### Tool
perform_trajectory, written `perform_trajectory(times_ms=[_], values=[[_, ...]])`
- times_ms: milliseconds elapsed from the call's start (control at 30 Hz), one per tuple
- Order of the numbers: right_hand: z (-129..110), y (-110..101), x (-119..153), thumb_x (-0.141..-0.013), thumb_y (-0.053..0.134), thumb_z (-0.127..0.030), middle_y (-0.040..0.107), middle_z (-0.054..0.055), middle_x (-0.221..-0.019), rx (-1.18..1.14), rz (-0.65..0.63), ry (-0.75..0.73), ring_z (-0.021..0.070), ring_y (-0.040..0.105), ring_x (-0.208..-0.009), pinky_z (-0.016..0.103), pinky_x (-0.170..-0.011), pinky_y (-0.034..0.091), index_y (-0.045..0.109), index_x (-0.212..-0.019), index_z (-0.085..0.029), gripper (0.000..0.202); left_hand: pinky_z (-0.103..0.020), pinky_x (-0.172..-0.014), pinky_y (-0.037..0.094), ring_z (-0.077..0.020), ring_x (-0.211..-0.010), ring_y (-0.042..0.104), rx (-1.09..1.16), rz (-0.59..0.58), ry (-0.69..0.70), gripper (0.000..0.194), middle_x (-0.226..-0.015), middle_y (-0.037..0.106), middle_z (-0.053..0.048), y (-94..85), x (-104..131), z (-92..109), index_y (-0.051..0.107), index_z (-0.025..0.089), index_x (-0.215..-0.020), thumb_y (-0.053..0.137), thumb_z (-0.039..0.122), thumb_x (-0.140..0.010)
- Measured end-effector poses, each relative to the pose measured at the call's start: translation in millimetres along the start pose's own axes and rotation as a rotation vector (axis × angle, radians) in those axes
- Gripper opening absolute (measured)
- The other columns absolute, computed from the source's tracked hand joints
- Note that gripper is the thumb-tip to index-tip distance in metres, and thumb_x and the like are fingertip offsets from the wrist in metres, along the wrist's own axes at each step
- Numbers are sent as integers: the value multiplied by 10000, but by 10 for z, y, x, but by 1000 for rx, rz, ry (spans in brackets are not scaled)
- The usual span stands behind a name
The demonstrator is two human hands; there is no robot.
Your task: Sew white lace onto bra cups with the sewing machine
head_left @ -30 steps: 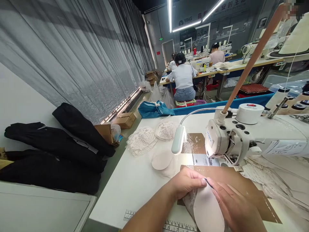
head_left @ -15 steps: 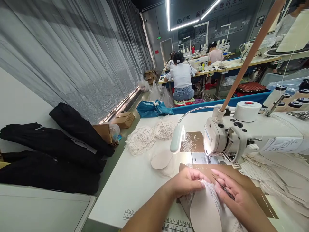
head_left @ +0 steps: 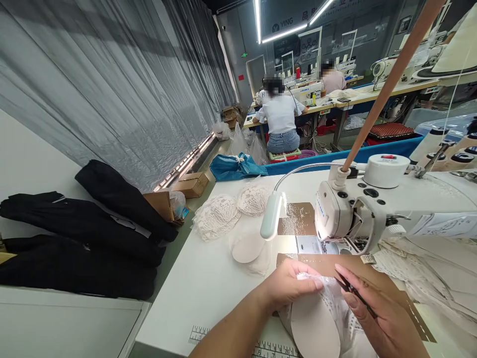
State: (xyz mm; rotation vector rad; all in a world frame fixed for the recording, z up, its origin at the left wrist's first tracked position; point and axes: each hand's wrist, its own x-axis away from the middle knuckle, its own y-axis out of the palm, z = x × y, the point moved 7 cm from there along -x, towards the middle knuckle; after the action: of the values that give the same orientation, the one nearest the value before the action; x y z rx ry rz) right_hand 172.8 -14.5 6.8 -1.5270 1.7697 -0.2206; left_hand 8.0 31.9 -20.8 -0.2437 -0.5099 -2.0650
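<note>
My left hand [head_left: 296,286] pinches the upper edge of a white lace piece [head_left: 328,293] between thumb and fingers. Below it hangs a smooth beige oval pad [head_left: 315,325], part of the same bundle. To the right, my right hand [head_left: 367,301] holds dark pointed tweezers [head_left: 356,293], their tips close to the lace. Both hands are in front of the white sewing machine head [head_left: 335,209], over a brown board [head_left: 324,263]. The needle area is beyond my fingers.
A lamp [head_left: 271,216] on a bent metal neck stands left of the machine. Lace cups [head_left: 216,214] and a pad [head_left: 248,247] lie at the table's left. More lace pieces [head_left: 428,278] lie at right. Dark clothing [head_left: 82,248] is far left; people sit at machines beyond.
My right hand has shifted slightly right, and the tweezers have turned in its fingers. My left hand keeps its pinch while the lace has bunched a little. The view has shifted slightly.
</note>
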Motion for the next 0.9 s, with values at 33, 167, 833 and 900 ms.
perform_trajectory(times_ms=[33, 167, 833, 900], values=[[-16, -1, 2, -917, 513, -419, 714, 49, -1154, 44, -6, -40, 238, 693, -1006, 288, -772, 595, 634, -1229, -267, 367, -253, -626, 393, -117, -627, 531, 18, -1, -4, 436, -709, 652, -56, 7, 7, 14, 754, 82, -842, 848, 444, -618], [-76, 43, 10, -916, 538, -347, 743, -2, -1033, 198, -42, -230, 159, 714, -906, 199, -737, 575, 584, -1245, -268, 341, -292, -723, 445, -159, -714, 597, 49, -45, 21, 455, -809, 702, -106, 62, 28, 79, 761, 75, -929, 832, 431, -653], [-224, 31, -8, -977, 422, -303, 732, 57, -944, 337, 59, -379, 167, 715, -803, 240, -665, 558, 551, -1225, -165, 312, -300, -775, 479, -181, -763, 649, 33, -86, 85, 416, -903, 737, -130, 75, 19, 97, 743, 92, -1046, 746, 409, -777], [-207, 33, -2, -976, 427, -307, 732, 50, -938, 324, 68, -375, 163, 713, -796, 234, -657, 554, 560, -1221, -169, 311, -303, -787, 478, -187, -777, 651, 33, -95, 93, 421, -901, 737, -131, 83, 22, 109, 742, 91, -1052, 742, 412, -779]])
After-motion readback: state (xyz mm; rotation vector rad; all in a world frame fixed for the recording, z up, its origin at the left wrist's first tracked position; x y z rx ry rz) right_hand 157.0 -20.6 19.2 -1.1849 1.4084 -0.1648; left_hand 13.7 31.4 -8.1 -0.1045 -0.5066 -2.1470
